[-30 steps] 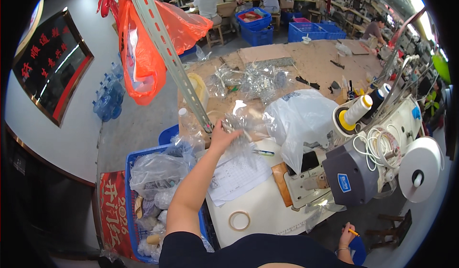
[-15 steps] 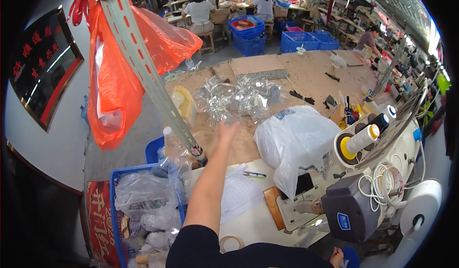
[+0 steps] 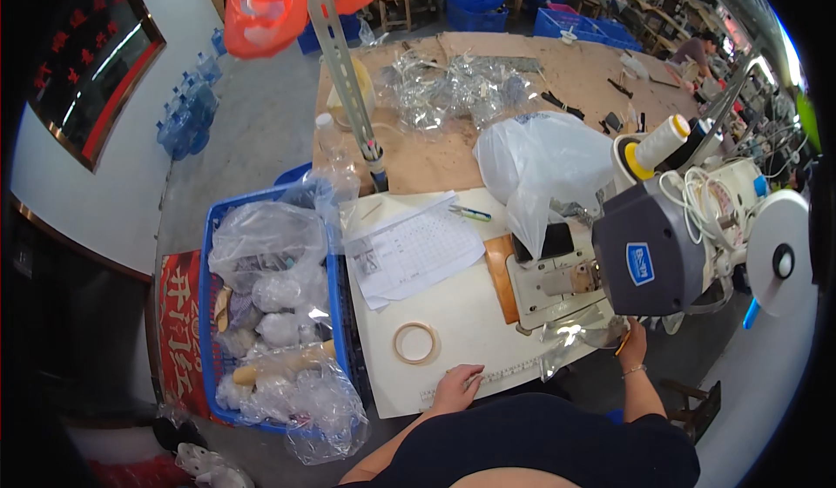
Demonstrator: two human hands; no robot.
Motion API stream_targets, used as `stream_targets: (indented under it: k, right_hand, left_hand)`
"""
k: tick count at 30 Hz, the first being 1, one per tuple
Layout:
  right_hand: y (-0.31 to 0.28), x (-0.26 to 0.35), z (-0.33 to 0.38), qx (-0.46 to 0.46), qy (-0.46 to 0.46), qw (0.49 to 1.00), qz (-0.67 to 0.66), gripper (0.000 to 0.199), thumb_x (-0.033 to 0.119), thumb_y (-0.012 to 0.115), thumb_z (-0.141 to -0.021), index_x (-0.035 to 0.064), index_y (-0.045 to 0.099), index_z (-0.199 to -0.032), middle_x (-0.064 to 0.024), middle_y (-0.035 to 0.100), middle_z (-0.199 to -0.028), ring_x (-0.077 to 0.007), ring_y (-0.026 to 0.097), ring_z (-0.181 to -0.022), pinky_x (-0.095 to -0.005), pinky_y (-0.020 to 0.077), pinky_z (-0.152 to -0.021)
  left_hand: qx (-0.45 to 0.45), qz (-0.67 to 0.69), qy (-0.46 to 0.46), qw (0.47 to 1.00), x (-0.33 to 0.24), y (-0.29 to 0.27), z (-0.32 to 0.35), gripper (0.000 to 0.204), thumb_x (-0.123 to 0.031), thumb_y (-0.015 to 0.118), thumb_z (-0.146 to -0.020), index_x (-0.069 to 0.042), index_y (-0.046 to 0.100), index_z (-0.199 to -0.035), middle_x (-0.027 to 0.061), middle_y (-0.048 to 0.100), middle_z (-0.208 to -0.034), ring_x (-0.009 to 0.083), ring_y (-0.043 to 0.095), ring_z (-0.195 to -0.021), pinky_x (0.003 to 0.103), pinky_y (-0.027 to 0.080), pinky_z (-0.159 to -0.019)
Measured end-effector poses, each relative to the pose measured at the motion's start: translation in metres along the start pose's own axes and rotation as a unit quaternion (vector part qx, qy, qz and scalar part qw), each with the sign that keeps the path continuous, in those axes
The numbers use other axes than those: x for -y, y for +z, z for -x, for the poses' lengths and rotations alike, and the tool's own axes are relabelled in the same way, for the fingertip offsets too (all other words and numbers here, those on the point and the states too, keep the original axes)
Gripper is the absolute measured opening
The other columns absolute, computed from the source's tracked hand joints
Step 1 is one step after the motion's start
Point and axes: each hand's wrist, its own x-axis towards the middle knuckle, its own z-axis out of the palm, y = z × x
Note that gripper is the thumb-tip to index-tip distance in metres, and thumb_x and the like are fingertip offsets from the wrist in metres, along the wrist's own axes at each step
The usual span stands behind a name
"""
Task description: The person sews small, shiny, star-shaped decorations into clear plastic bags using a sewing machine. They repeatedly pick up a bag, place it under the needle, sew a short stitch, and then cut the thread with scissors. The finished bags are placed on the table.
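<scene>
While the left hand [image 3: 459, 386] rests flat, holding nothing, on the ruler [image 3: 505, 371], the right hand [image 3: 633, 342] pinches flimsy, slippery clear film [image 3: 575, 336], best gripped at its edge.

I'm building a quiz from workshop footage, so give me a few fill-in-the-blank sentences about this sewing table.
1. The left hand rests on the table's near edge, beside a ring of ____.
2. The crate full of clear bags left of the table is ____.
3. The right hand is under the sewing machine and holds something ____.

Missing words: tape; blue; yellow
</scene>
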Motion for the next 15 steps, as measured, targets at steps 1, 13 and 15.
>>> stream_targets:
  k: [1, 13, 15]
  right_hand:
    - [0.001, -0.006, -0.008, 0.006, -0.04, 0.999, 0.012, 0.029, 0.007, 0.055, -0.083, 0.0062, 0.053, -0.112, -0.0154, 0.057, -0.099, -0.0349, 0.055, -0.093, -0.0407, 0.0459, -0.078]
    - [0.03, -0.067, -0.051, -0.012, -0.26, 0.965, -0.02, 0.036, 0.002, 0.056, -0.075, 0.008, 0.053, -0.11, -0.015, 0.055, -0.091, -0.0356, 0.056, -0.082, -0.04, 0.0463, -0.068]
    - [0.038, -0.084, -0.056, -0.027, -0.278, 0.959, -0.048, 0.036, 0.001, 0.059, -0.072, 0.0072, 0.054, -0.108, -0.0143, 0.055, -0.089, -0.0338, 0.056, -0.081, -0.0388, 0.0462, -0.068]
  left_hand:
    - [-0.063, -0.048, 0.07, 0.994, 0.007, 0.009, 0.006, 0.017, -0.009, 0.062, -0.082, -0.004, 0.063, -0.099, 0.0101, 0.064, -0.092, 0.0229, 0.062, -0.082, 0.029, 0.049, -0.073]
    - [-0.279, -0.152, 0.173, 0.932, 0.027, 0.055, 0.023, 0.02, -0.002, 0.067, -0.072, -0.005, 0.064, -0.091, 0.0085, 0.063, -0.09, 0.0257, 0.061, -0.083, 0.033, 0.049, -0.071]
    - [-0.355, -0.163, 0.139, 0.91, 0.031, 0.052, 0.021, 0.022, -0.002, 0.067, -0.072, -0.004, 0.063, -0.094, 0.0112, 0.062, -0.095, 0.0294, 0.059, -0.09, 0.036, 0.047, -0.078]
